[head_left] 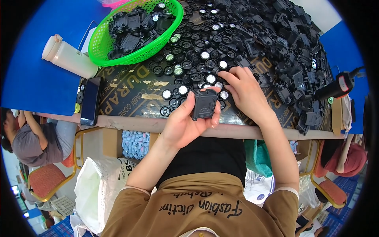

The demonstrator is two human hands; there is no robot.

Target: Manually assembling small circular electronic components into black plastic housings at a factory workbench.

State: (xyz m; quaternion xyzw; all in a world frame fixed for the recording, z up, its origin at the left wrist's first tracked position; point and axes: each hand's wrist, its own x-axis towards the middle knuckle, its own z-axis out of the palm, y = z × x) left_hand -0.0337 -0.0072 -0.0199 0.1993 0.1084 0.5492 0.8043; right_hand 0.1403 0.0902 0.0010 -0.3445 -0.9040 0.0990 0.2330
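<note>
My left hand [182, 123] grips a black plastic toy-car chassis [205, 104], its moulded face turned up, just above the table's near edge. My right hand [245, 91] is over the loose wheels to the right of it. Thumb and forefinger there are apart, close to the wheels, and I see nothing held between them. Many small black wheels [198, 77] lie spread over the middle of the table, some with silver-white hubs such as a white-hubbed wheel [223, 64] by my right fingers.
A big heap of black chassis parts [272, 43] covers the right side. At the back left stands a green basket [94, 51] of assembled pieces, with a white bottle [67, 57] and a phone [91, 100] nearby. A dark handheld tool [335, 86] sits at the right edge.
</note>
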